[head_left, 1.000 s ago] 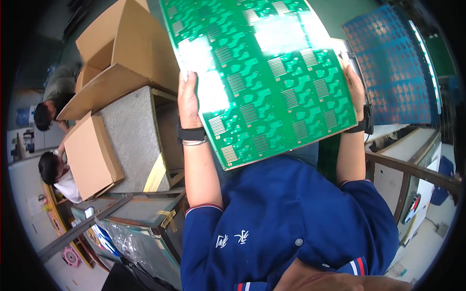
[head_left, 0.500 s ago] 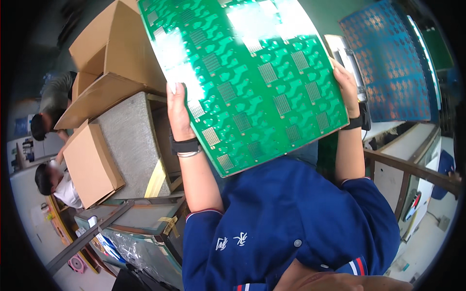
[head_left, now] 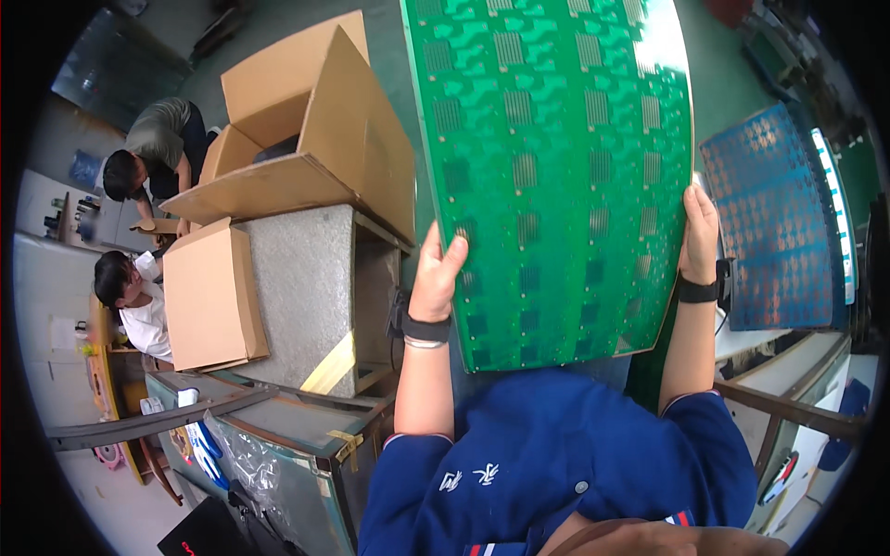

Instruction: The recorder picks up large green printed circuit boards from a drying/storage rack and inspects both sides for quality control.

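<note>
A large green circuit board panel (head_left: pixel 556 190), patterned with rows of small hatched squares, is raised in front of my chest. My left hand (head_left: pixel 438 276) grips its left edge, thumb lying on the face and fingers hidden behind. On the opposite edge my right hand (head_left: pixel 699 233) is closed around the rim, higher than the bottom corner. Bright light glares off the panel's upper right corner. Both wrists carry black bands.
An opened cardboard box (head_left: pixel 357 139) and a flatter carton (head_left: pixel 213 301) sit on a grey-topped stand (head_left: pixel 301 278) at left. Two people (head_left: pixel 158 144) work beyond them. A blue patterned panel (head_left: pixel 769 222) stands at right, above a metal rail (head_left: pixel 788 408).
The green panel has swung from tilted to nearly upright and shifted right in view, both hands still on its edges. The glare has moved off its left side. My view has turned too.
</note>
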Demonstrator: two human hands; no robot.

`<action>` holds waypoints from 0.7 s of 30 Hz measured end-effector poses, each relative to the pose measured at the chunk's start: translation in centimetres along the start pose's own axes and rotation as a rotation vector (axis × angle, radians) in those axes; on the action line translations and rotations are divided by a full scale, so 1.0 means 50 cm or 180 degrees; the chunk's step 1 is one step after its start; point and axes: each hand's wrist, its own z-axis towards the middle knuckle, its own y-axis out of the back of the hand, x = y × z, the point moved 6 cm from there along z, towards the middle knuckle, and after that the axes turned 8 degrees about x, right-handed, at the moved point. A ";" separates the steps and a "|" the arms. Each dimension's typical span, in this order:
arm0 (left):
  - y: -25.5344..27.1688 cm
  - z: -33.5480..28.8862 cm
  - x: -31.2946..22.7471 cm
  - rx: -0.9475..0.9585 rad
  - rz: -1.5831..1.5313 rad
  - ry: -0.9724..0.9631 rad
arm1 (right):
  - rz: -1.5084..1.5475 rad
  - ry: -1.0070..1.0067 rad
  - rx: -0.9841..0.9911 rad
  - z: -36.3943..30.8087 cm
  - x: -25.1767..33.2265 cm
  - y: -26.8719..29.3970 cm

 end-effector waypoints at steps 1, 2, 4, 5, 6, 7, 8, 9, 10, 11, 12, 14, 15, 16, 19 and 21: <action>-0.007 -0.001 -0.004 0.0037 -0.0065 0.0011 | -0.0023 0.0094 -0.0020 -0.002 0.004 0.003; -0.001 0.001 -0.005 0.0071 -0.0053 -0.0053 | -0.0049 0.0196 -0.0043 -0.008 0.012 0.004; 0.025 0.003 0.010 0.0183 0.0041 0.0020 | -0.0127 0.0324 -0.0065 -0.018 0.016 0.001; 0.016 0.012 -0.010 -0.0001 0.0008 -0.0146 | -0.0146 0.0380 -0.0067 -0.021 0.017 0.002; 0.015 0.021 -0.019 0.0005 0.0018 -0.0182 | -0.0166 0.0431 -0.0071 -0.024 0.019 0.001; 0.017 0.030 -0.033 0.0009 0.0066 -0.0352 | -0.0149 0.0505 0.0009 -0.027 0.024 -0.004; 0.014 0.037 -0.048 0.0019 0.0114 -0.0517 | -0.0145 0.0528 0.0021 -0.026 0.028 -0.008; -0.001 0.041 -0.064 -0.0006 0.0048 -0.0511 | -0.0065 0.0617 0.0055 -0.026 0.033 -0.011; -0.002 0.043 -0.064 -0.0003 0.0055 -0.0522 | 0.0014 0.0699 0.0087 -0.026 0.036 -0.013; -0.002 0.042 -0.071 -0.0052 0.0184 -0.0606 | 0.0028 0.0710 0.0104 -0.022 0.035 -0.005; -0.003 0.045 -0.069 -0.0080 0.0292 -0.0665 | -0.0011 0.0835 0.0151 -0.018 0.035 0.017; -0.004 0.045 -0.070 -0.0159 0.0645 -0.0752 | -0.0043 0.0931 0.0188 -0.011 0.033 0.033; -0.003 0.042 -0.075 -0.0253 0.1006 -0.0846 | 0.0022 0.1117 0.0160 -0.005 0.038 0.032; 0.005 0.049 -0.079 -0.0435 0.1297 -0.0839 | 0.0089 0.1298 0.0132 0.000 0.043 0.032; -0.028 0.061 -0.147 0.0193 0.2399 -0.1664 | 0.0370 0.1396 0.0486 0.040 0.026 0.059; -0.035 0.093 -0.109 0.0149 0.2719 -0.1597 | 0.0835 0.1477 0.1027 0.053 0.006 0.137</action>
